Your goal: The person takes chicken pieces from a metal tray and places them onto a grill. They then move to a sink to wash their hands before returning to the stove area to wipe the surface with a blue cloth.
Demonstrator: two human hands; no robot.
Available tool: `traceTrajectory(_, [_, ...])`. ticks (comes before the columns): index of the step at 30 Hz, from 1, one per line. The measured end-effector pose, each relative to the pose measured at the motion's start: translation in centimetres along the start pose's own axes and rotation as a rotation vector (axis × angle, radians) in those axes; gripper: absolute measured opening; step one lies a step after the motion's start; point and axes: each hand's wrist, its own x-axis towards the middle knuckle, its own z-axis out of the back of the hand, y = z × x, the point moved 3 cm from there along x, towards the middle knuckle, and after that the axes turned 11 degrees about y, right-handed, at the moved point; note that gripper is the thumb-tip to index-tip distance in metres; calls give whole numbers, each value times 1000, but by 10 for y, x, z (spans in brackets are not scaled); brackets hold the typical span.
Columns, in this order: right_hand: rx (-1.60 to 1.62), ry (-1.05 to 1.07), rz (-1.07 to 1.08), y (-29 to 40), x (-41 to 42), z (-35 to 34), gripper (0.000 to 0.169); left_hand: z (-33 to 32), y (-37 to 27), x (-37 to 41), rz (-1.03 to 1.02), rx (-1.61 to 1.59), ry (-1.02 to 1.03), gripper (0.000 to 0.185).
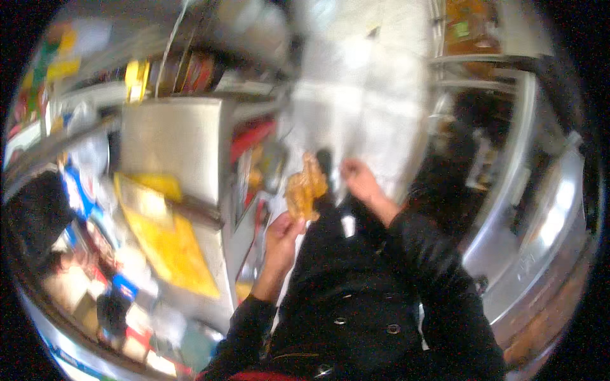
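Note:
Between the fingertips of my left hand point(284, 233) is the lower end of a golden-brown piece of food point(305, 188), irregular in outline and perhaps fried or marinated meat. It hangs in the air over the floor, in front of my dark clothing. My right hand point(357, 178) is to the right of the food and apart from it, fingers curled. Blur hides whether anything is between those fingers.
At the left, a steel worktop point(171, 143) bears a yellow cutting board point(167, 243) with a blurred knife-like tool across it. Packets and containers crowd the far left. A pale tiled floor point(357, 105) runs ahead. Curved-looking metal equipment point(548, 224) stands at the right.

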Motion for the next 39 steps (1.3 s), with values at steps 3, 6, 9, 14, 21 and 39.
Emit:
traceTrajectory(3, [94,-160,95,16,-60,84,32,-85,-61,31,-135,-78,224,29])
traceTrajectory(6, [343,-224,211,44,-124,151,32,-178,-131,69,-174,-70,410,28])
traceTrajectory(9, [590,-160,376,80,-158,203,31,-267,-204,108,-252,59,537,29])
traceTrajectory(14, [621,-244,483,135,-177,298,33,-430,-319,162,-230,269,717,28])
traceTrajectory(21, [675,-496,515,181,-194,423,33,-693,-429,237,-101,363,1211,18])
traceTrajectory(39, [1515,-1268,340,210,-145,414,35,-736,-538,500,-950,1035,456,35])
